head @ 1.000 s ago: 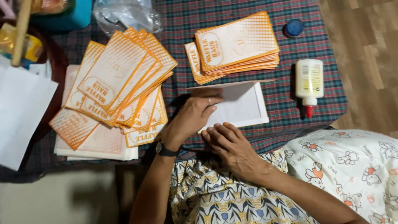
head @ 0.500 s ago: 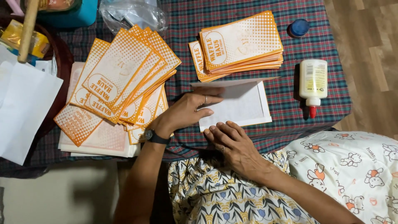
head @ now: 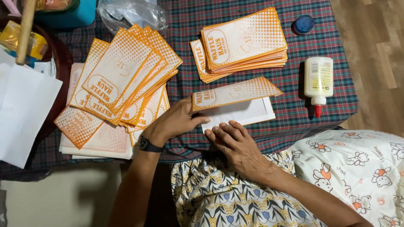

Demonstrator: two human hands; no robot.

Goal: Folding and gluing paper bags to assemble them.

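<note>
Hands — left (head: 174,122), right (head: 235,141) — open, fingers flat on paper bag (head: 235,105) near table edge (head: 269,141).

Blue box (head: 63,12) and white sheet (head: 21,117), edge-cropped.

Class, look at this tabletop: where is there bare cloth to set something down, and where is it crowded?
Bare plaid cloth lies between the half-folded paper bag and the glue bottle, and along the far edge between the plastic wrap and the blue cap. The left is crowded by the fanned bags; both hands press the near edge.
</note>
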